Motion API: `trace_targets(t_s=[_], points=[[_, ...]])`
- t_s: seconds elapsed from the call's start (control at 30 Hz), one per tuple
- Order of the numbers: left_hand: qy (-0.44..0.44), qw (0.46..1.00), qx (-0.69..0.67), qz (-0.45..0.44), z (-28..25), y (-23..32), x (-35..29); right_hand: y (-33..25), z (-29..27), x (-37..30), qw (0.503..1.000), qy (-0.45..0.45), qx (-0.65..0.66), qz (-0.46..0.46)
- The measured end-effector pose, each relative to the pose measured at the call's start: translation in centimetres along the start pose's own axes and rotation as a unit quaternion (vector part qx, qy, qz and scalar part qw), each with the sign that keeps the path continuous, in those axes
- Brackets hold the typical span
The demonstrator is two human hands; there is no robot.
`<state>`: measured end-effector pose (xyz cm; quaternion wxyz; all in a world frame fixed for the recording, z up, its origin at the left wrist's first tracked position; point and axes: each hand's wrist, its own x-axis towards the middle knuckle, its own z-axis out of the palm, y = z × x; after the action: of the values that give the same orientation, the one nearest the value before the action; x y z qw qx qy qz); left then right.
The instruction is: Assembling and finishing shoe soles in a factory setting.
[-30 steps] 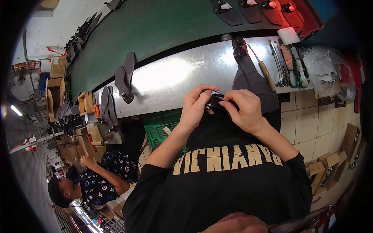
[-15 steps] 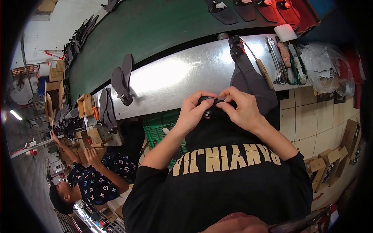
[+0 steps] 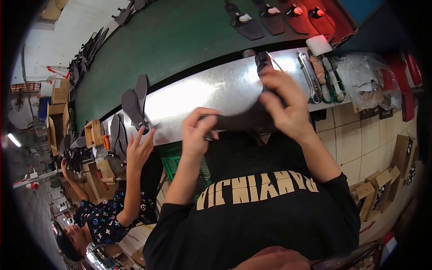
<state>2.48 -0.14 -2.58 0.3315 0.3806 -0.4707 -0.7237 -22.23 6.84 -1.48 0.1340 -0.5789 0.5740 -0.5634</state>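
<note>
One dark footwear piece (image 3: 240,122) is at the front edge of the metal bench (image 3: 184,96), its left end pinched in your left hand (image 3: 197,132). Your right hand (image 3: 287,105), blurred, half-curls near its other end; its grip cannot be told. A co-worker's hand (image 3: 140,152) is just beside two dark sandals (image 3: 131,107).

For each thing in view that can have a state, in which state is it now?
Dark footwear piece: held, motion-blurred
Left hand: closed on that piece
Right hand: fingers curled, blurred, grip unclear
Co-worker's near hand: open, fingers spread
Sandals, upper right: lined up, some lit red
Tube lamp: lit
Cardboard box, right: open
Plastic bag: crumpled
</note>
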Motion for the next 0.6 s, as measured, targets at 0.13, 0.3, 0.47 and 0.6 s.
trace_targets(t_s=[0.13, 0.3, 0.47, 0.6], points=[[0.181, 0.979, -0.092, -0.02, -2.1, -2.2, 1.3, 4.3, -2.3, 0.0, 0.984, 0.106, -0.143, 0.019], [0.177, 0.976, -0.074, -0.105, -2.9, -3.9, 1.5, 9.9, -0.7, -2.4, 0.95, -0.012, -0.307, 0.058], [0.194, 0.933, -0.242, -0.184, -2.5, -4.2, 1.6, 5.8, -1.2, -1.3, 0.984, 0.071, -0.102, 0.126], [0.2, 0.871, -0.378, -0.243, -0.4, -4.1, 1.5, -0.9, 2.0, -4.3, 0.94, -0.206, 0.16, 0.218]])
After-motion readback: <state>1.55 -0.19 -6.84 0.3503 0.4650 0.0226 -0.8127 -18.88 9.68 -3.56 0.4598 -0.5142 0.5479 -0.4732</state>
